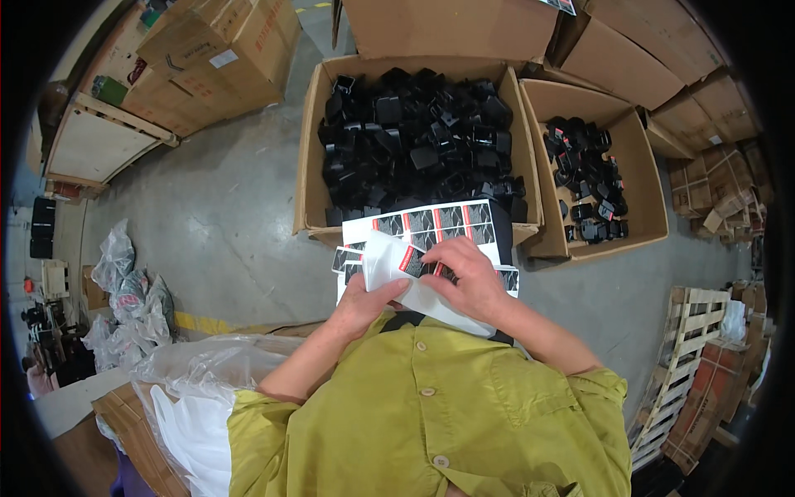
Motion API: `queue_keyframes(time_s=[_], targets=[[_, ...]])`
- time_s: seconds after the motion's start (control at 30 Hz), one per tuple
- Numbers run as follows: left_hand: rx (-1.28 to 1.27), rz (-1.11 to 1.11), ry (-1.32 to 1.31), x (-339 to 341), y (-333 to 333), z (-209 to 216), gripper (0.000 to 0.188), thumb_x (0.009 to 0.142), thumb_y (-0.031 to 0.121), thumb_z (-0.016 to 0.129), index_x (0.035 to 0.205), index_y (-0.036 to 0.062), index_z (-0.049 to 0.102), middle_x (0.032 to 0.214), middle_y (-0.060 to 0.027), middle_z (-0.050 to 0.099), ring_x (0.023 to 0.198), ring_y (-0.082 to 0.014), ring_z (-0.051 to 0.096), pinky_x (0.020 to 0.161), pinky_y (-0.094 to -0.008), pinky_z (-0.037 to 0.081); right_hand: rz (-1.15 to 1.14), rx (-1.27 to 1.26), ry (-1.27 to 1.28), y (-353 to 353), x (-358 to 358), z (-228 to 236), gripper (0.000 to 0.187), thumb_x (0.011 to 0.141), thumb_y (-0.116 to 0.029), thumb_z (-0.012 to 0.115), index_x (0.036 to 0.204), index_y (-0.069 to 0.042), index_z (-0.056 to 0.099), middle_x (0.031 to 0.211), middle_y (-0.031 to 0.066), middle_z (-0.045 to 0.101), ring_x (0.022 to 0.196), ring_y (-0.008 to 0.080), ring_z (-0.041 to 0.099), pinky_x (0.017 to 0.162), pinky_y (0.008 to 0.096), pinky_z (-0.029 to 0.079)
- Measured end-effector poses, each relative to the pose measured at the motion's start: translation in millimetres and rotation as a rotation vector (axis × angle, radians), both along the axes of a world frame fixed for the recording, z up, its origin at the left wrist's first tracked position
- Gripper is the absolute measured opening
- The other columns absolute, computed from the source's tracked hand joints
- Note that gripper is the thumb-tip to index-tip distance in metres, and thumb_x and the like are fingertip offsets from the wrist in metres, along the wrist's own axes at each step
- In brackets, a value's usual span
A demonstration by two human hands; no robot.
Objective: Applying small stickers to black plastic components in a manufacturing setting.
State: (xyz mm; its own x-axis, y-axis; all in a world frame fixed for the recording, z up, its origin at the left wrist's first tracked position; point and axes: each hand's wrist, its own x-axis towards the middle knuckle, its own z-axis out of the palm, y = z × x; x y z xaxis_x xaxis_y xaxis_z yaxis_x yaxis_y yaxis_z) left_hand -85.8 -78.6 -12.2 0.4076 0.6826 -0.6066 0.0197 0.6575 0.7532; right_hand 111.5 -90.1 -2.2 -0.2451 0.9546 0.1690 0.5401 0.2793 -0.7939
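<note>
My left hand [368, 301] grips the left edge of a white label sheet [383, 258], thumb on top. The sheet is bent up toward me and carries dark labels with red ends. My right hand [470, 280] is closed, thumb and forefinger together at a black and red label [411, 260] on that sheet. Whether the label has lifted there is hidden by the fingers. More printed sheets [358, 230] lie under and beyond my hands, in front of a large cardboard box [308, 186]. This box is filled with black plastic parts [422, 137].
A smaller cardboard box [654, 195] at the right holds similar black parts [590, 178], some with red marks. Big cartons [219, 70] stand at the far left. Clear plastic bags [132, 290] lie on the left floor. A wooden pallet [679, 356] leans at the right.
</note>
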Motion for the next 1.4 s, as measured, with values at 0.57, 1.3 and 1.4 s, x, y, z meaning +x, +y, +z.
queue_keyframes(time_s=[0.57, 1.3, 1.4], targets=[[0.078, -0.136, -0.005, -0.9, -11.5, 5.7, 0.029, 0.085, 0.025, 0.055, 0.102, 0.0023, 0.05, 0.087, -0.0048, 0.058, 0.069, -0.0126, 0.055, 0.06, -0.0247, 0.048, 0.07, -0.531, 0.383, -4.8, -10.9, -23.3, 0.01, 0.083, -0.008, 0.056, 0.081, 0.001, 0.06, 0.071, 0.0006, 0.059, 0.064, 0.0062, 0.052, 0.056, 0.0212, 0.042], [0.218, 0.131, -0.261, 26.8, 10.9, 0.5, 0.019, 0.084, 0.007, 0.051, 0.102, 0.0002, 0.052, 0.089, -0.0062, 0.059, 0.085, -0.0126, 0.057, 0.078, -0.0255, 0.045, -0.186, 0.256, -0.254, 2.5, -29.6, 1.1, 0.011, 0.077, -0.014, 0.058, 0.083, -0.004, 0.055, 0.081, 0.0068, 0.056, 0.073, 0.0239, 0.056, 0.058, 0.0315, 0.045], [0.13, 0.154, -0.201, 21.1, 19.9, 0.8, 0.011, 0.082, 0.005, 0.053, 0.093, 0.0033, 0.053, 0.083, -0.0039, 0.059, 0.08, -0.012, 0.058, 0.074, -0.0242, 0.047, -0.078, -0.069, 0.114, 2.7, -14.4, 9.7, 0.015, 0.077, -0.013, 0.059, 0.09, -0.005, 0.059, 0.077, 0.0102, 0.057, 0.068, 0.0234, 0.057, 0.058, 0.0287, 0.046]])
